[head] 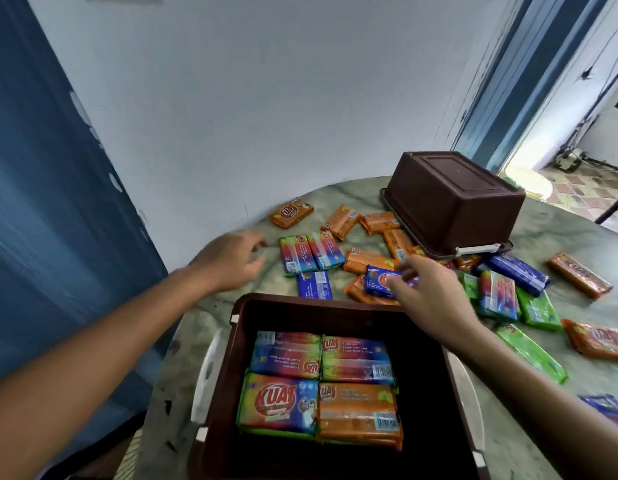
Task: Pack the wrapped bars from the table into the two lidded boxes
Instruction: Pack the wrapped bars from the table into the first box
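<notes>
We see the wrapped bars (370, 261) scattered over the middle and right side of a round, marbled green table (577, 237), orange, purple, green and rainbow ones lying loose, some overlapping. Four more already lie flat in a neat two-by-two block inside the open brown box (335, 308) at the table's near edge, white latch handles showing on its left and right sides. The second brown box (453, 199) stands upside down on its lid near the far right edge, and a few orange bars touch or slip under that lid's rim. Our right hand (435, 299) reaches past the open box's far right corner, its fingers curled round a purple bar (380, 280) that sits on top of orange ones; the thumb side is blurred, so we cannot tell how firmly it pinches. Our left hand (231, 261) hovers above the bare tabletop just left of a pair of rainbow bars (311, 252), fingers loosely bent and apart, holding nothing and touching nothing we can make out. The table stands against a pale wall (248, 98), with a blue door or panel (41, 202) to the left and a blue-framed doorway (529, 98) at the right that opens onto a sunlit tiled floor (570, 188).
</notes>
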Demonstrator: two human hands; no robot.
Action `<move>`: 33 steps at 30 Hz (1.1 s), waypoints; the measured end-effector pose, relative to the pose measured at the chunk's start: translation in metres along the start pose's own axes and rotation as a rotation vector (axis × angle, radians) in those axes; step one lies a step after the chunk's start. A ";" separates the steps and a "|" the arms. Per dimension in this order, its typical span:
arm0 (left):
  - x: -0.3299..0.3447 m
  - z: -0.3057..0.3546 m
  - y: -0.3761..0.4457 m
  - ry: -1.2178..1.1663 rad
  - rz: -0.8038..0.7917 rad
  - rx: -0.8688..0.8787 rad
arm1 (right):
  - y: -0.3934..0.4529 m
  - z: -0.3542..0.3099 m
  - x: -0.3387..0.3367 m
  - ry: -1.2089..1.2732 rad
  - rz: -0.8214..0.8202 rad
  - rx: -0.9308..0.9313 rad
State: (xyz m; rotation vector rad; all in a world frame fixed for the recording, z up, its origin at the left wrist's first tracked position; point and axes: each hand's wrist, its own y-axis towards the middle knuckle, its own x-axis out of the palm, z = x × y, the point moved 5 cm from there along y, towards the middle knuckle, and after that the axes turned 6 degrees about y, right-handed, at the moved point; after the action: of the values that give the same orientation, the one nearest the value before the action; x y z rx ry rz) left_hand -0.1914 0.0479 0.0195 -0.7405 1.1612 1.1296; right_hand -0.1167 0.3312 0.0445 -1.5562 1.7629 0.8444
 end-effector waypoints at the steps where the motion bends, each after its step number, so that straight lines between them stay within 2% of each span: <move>1: 0.007 0.008 0.019 0.120 -0.026 0.111 | 0.014 -0.015 0.013 0.020 -0.044 -0.030; 4: 0.045 0.024 0.066 0.459 -0.167 0.358 | 0.053 -0.044 0.065 0.001 -0.291 -0.022; 8: 0.097 0.025 0.099 0.717 -0.317 0.527 | 0.083 -0.048 0.120 -0.206 -0.578 0.083; 12: 0.122 0.018 0.110 0.715 -0.434 0.491 | 0.098 -0.037 0.154 -0.364 -0.726 0.185; 15: 0.122 0.020 0.113 0.658 -0.374 0.532 | 0.101 -0.028 0.181 -0.413 -0.819 0.172; 18: 0.120 0.022 0.116 0.728 -0.325 0.533 | 0.108 -0.020 0.197 -0.393 -0.796 0.184; 21: 0.116 0.017 0.115 0.825 -0.380 0.427 | 0.113 -0.011 0.192 -0.445 -0.752 0.162; 24: 0.106 -0.004 0.108 0.618 -0.446 0.239 | 0.110 -0.012 0.170 -0.542 -0.672 0.048; 27: 0.069 -0.005 0.092 0.382 -0.394 0.127 | 0.100 -0.038 0.127 -0.697 -0.468 -0.205; 29: 0.035 0.008 0.079 0.297 -0.320 0.102 | 0.087 -0.059 0.092 -0.752 -0.346 -0.352; 33: -0.028 0.055 0.032 0.288 -0.183 0.179 | 0.046 -0.078 0.034 -0.661 -0.300 -0.445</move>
State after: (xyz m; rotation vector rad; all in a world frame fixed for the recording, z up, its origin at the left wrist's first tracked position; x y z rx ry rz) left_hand -0.2039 0.0992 0.0640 -0.8695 1.3846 0.7718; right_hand -0.1694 0.2533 0.0666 -1.5053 0.8848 1.4529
